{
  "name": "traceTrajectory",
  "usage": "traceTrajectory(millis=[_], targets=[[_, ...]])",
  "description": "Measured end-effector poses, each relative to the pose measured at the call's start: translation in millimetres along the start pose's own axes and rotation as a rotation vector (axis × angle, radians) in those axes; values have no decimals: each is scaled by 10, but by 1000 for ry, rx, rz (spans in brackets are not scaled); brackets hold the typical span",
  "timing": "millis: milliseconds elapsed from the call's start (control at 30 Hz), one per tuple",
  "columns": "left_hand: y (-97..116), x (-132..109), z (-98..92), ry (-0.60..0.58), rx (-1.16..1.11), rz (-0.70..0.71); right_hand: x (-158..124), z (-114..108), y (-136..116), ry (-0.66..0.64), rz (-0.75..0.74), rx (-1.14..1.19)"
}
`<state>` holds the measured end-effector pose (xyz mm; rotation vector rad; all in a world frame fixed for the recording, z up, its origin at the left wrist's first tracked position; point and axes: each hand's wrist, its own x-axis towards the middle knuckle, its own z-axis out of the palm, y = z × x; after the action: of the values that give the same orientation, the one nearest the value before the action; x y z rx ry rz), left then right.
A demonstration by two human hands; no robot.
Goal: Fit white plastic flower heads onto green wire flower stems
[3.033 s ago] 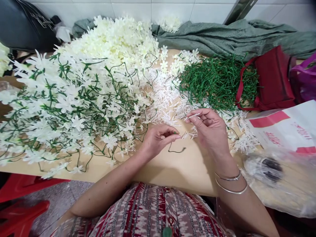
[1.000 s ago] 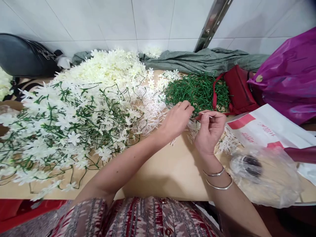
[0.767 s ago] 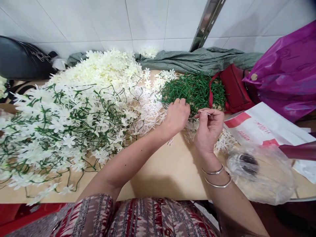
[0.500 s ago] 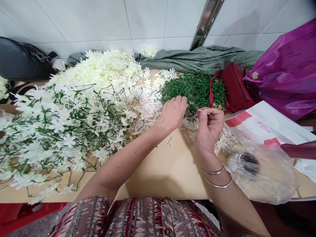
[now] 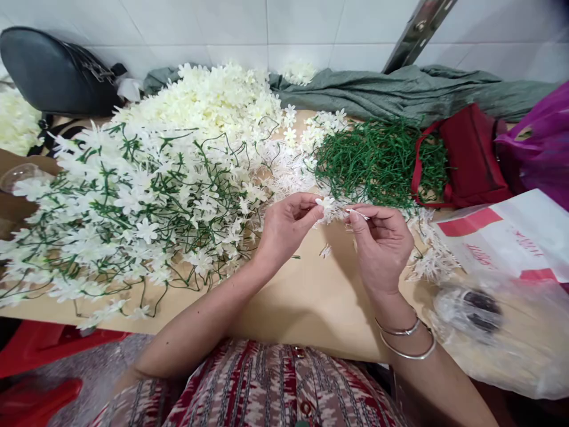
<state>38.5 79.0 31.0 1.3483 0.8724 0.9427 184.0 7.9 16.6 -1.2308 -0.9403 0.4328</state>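
Note:
Between thumb and fingers, my left hand pinches a small white artificial flower. Close by on its right, my right hand grips a thin white stamen piece with thumb and forefinger. Whether the stamen piece touches the flower, I cannot tell. Behind both hands lies a tangle of green plastic stems. A few loose white pieces are on the table just below the hands. More thin white pieces are heaped behind my left hand.
To the left spread white flowers on green stems, with a pile of cream blossoms behind. A black bag is at the back left. Right of the stems are a red pouch, a white paper bag and a clear plastic bag.
My left hand has come back from the green stems toward me and now holds a white flower beside my right hand. My right hand still pinches the stamen piece. The view has shifted.

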Motion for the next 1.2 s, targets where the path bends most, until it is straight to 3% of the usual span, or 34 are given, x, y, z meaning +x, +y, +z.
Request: traceTrajectory(millis=[200,400,533,767,933,1200], targets=[[-137,-190,12,-46,-90,-67,-69,24,24,-120,-154,-234],[-188,-243,62,-46,-35,-31,-75,16,55,-152,-166,-329],[-214,-257,59,-9,33,31,-87,35,60,-190,-119,-308],[-221,-285,55,44,71,97,-73,29,70,-247,90,-140],[-222,-313,79,26,40,119,-56,14,86,-223,97,-97],[-90,-381,98,8,202,206,-12,-34,113,-234,130,-68]])
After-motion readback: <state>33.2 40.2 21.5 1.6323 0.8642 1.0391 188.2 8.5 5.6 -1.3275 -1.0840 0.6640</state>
